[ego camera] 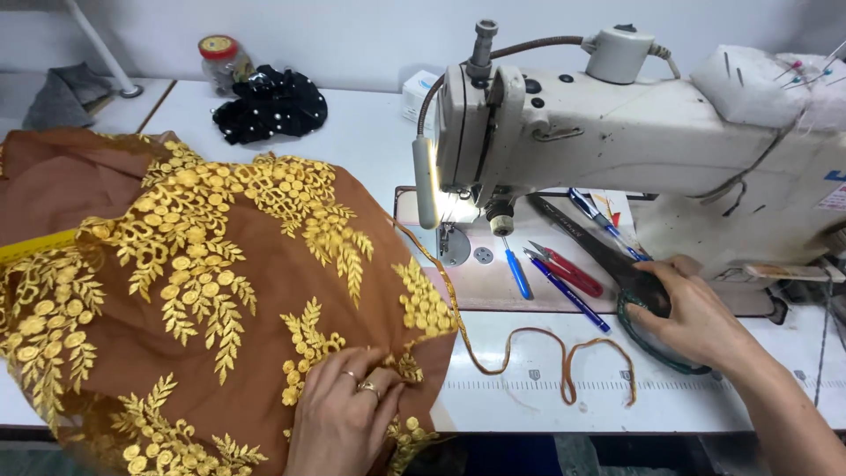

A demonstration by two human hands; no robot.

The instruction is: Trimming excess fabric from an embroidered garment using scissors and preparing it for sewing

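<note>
From my feed I see two bare hands, no gloves, no watch or bracelet on either wrist. L hand (344, 414) wears two gold-tone rings on neighbouring fingers, one a plain thin band, the other w/ a small raised setting; nails short, unpainted as far as I can tell. R hand (696, 313) has no rings visible, and the forearm behind it is bare to the frame edge, no sleeve in view.
</note>
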